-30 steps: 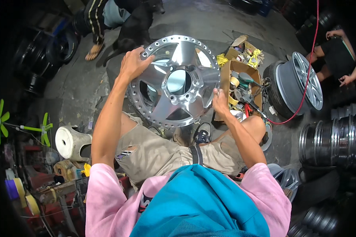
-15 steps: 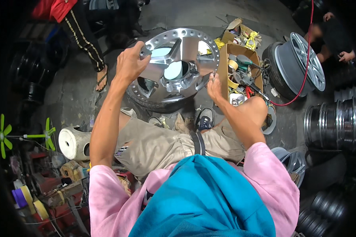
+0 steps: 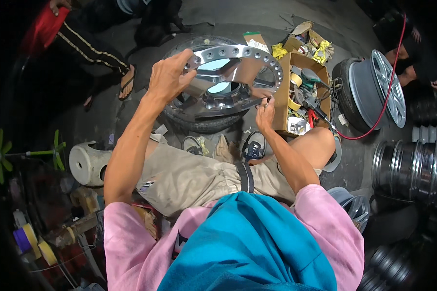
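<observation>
My left hand grips the upper left edge of a polished wheel disc, thumb and fingers closed over its rim. At the disc's lower right edge, my right hand pinches the rim. A row of bolt holes runs along the disc's outer band, and its spokes shine like a mirror. The disc is tilted over a black tyre lying on the floor, whose far side shows behind it. How much of the disc touches what lies under it, I cannot tell.
Right of the disc, a cardboard box holds tools and tape rolls. Beyond it, a silver wheel leans with a tyre, and a red hose crosses it. A person's sandalled foot is at left, near a white drum.
The disc has tilted and shifted right, uncovering the tyre's far side. Both hands have moved slightly right with it. The person at the left has shifted leftward.
</observation>
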`<state>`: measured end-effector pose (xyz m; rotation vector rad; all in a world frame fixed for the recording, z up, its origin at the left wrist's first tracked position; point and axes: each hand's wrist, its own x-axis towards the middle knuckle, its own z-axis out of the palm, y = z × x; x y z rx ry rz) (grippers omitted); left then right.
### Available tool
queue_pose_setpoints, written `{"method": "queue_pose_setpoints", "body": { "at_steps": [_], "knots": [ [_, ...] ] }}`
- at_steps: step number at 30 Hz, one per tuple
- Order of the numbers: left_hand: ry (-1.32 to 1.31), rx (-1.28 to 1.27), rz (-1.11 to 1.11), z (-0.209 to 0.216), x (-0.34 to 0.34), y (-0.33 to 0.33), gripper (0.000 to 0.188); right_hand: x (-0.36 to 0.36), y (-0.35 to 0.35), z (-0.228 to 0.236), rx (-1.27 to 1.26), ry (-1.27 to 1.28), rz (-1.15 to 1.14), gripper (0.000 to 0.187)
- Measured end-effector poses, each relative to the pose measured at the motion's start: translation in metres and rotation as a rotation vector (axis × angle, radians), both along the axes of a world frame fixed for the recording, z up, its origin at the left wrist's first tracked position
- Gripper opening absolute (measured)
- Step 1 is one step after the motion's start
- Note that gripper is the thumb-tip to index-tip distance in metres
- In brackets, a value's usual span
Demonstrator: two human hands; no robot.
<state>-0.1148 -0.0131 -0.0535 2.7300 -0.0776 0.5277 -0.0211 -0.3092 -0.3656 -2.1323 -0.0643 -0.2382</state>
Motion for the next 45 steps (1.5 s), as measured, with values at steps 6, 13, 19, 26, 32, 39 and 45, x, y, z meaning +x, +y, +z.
{"method": "queue_pose_setpoints", "body": {
  "at_steps": [6, 13, 19, 26, 32, 39, 45],
  "knots": [
    [-0.019, -0.001, -0.06, -0.011, 0.0, 0.009, 0.033, -0.015, -0.001, 0.023, 0.19, 0.148, 0.087, 0.044],
    [0.033, -0.089, -0.048, -0.012, 0.0, 0.011, 0.03, -0.022, 0.002, 0.042, 0.308, 0.164, 0.173, 0.028],
    [-0.081, -0.19, -0.097, -0.007, 0.003, -0.002, 0.032, -0.031, 0.008, 0.059, 0.184, 0.074, 0.215, 0.038],
    [-0.105, -0.102, -0.086, -0.02, 0.001, 0.001, 0.027, -0.048, 0.025, 0.123, -0.039, -0.341, 0.443, 0.049],
    [-0.138, -0.114, -0.083, -0.032, 0.003, -0.004, 0.028, -0.038, 0.02, 0.105, -0.055, -0.252, 0.453, 0.044],
    [-0.153, -0.176, -0.079, -0.023, 0.002, -0.022, 0.022, -0.037, 0.016, 0.096, 0.116, -0.15, 0.49, 0.051],
    [-0.189, -0.153, -0.01, -0.027, 0.005, -0.019, 0.021, -0.033, 0.011, 0.113, -0.108, -0.221, 0.604, 0.05]
  ]
}}
